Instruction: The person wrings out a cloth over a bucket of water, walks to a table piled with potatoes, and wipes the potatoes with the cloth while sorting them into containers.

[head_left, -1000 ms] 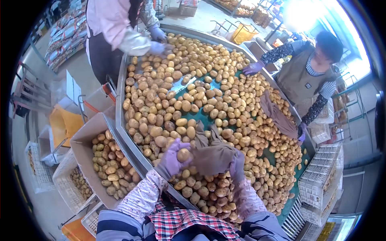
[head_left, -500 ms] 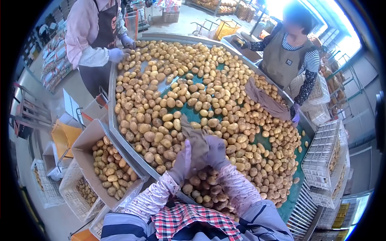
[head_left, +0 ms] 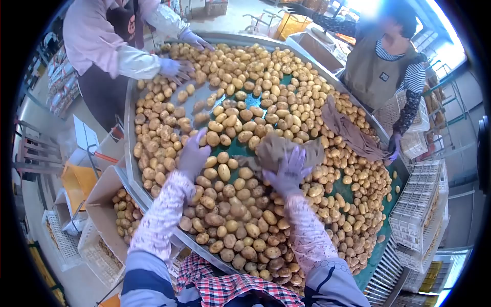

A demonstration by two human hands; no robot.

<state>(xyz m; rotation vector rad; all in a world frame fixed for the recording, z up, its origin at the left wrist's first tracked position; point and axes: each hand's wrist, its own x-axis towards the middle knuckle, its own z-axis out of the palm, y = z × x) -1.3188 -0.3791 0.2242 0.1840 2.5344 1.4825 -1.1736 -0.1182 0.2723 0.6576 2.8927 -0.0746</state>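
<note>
Many loose potatoes [head_left: 225,194] are heaped across a metal-rimmed sorting table [head_left: 169,233] in front of me. My left hand [head_left: 193,156], in a purple glove, reaches over the potatoes left of the middle with its fingers apart and holds nothing. A brown cloth [head_left: 273,148] lies on the potatoes near the middle. On its near edge rests my right hand [head_left: 290,171], gloved too, its fingers spread flat. Whatever lies under the right palm is hidden.
Across the table, a person in a pink top [head_left: 97,46] has both gloved hands on potatoes. At the right, a person in a brown apron [head_left: 376,77] touches a second cloth [head_left: 348,128]. White crates [head_left: 419,199] stand right; a cardboard box [head_left: 105,204] holds potatoes left.
My hands, previously together on the cloth near me, have moved forward and apart. The left has let go of the cloth, which now lies spread farther out. The person opposite leans over the table.
</note>
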